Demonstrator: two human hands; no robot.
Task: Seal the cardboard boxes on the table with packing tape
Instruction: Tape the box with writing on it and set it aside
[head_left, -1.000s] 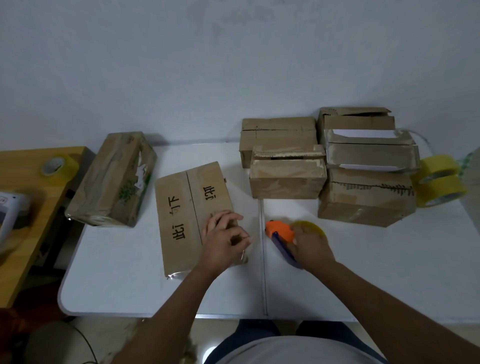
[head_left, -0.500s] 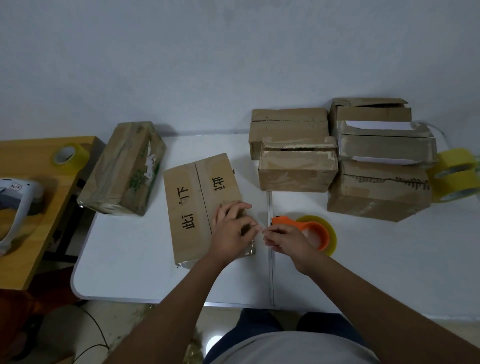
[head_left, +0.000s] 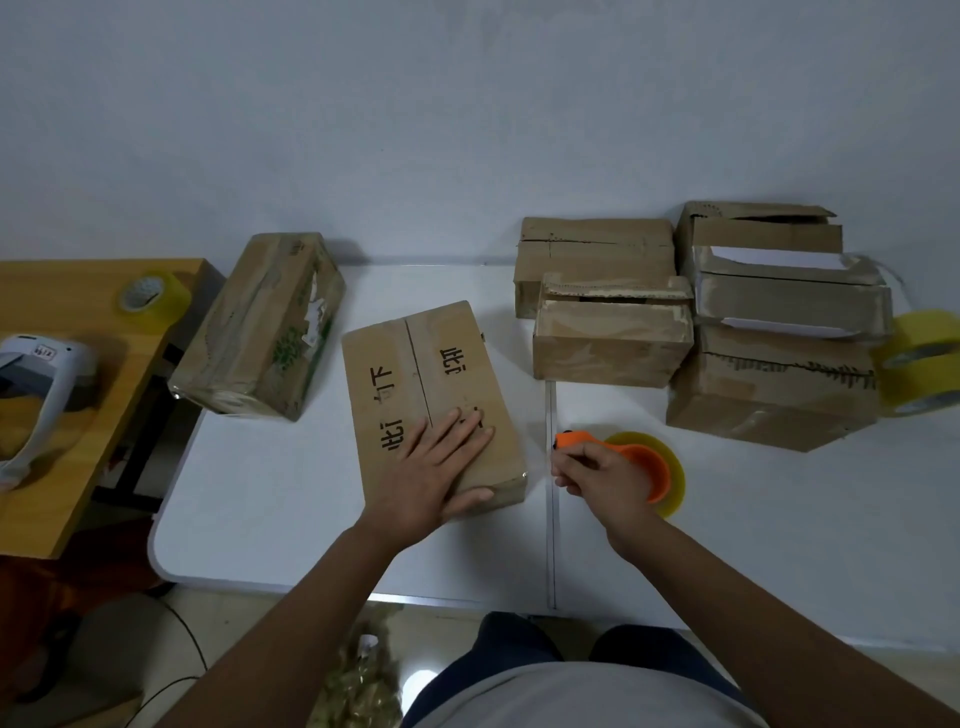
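Flat left hand (head_left: 436, 467) pressing printed box (head_left: 431, 400) near table (head_left: 249, 499) front edge, long axis front-to-back; right hand (head_left: 597, 475), just beside, gripping orange tape dispenser (head_left: 631, 460).

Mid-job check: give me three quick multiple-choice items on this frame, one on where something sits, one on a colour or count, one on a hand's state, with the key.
1. Where does the tape dispenser lie?
A. on the wooden side table
B. on the white table, right of the flat box
C. on the box stack

2. What colour is the dispenser's handle?
A. orange
B. green
C. black

3. What is the left hand doing?
A. gripping a tape roll
B. hanging idle
C. pressing flat on the box

Key: 1 B, it lies beside the box's right edge; 2 A, orange shows above the right hand; 3 C, straight fingers lie on the cardboard.
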